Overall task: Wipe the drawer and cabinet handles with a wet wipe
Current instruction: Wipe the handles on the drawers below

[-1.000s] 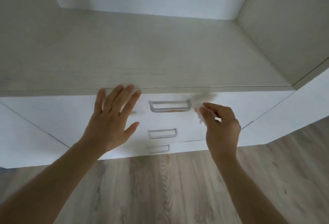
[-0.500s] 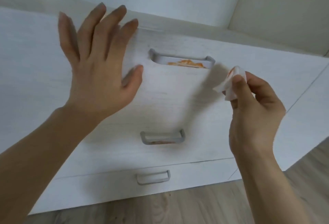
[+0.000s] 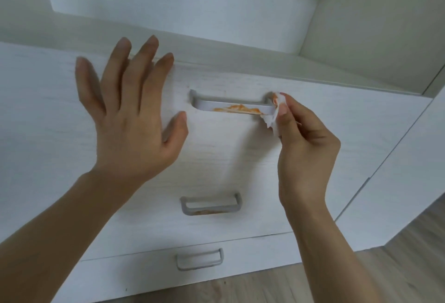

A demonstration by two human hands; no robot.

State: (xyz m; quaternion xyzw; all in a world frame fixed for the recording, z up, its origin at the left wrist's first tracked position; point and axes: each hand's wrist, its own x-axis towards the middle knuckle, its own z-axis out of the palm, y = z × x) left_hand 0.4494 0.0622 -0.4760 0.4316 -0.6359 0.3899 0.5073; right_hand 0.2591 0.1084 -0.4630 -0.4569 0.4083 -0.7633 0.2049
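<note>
right hand [image 3: 305, 148] pinched wet wipe [image 3: 274, 117] against top handle [image 3: 231, 106], orange-smeared | left hand [image 3: 130, 119] spread flat on drawer front [image 3: 216, 153]

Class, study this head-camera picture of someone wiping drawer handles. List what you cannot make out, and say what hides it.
- Right end of the top handle, head view: covered by the wet wipe and right hand.
- Most of the wet wipe: bunched inside the fingers.
- Whether the left hand touches the drawer front: not clear from this angle.
- Smear on the middle handle: too small and faint.
</note>
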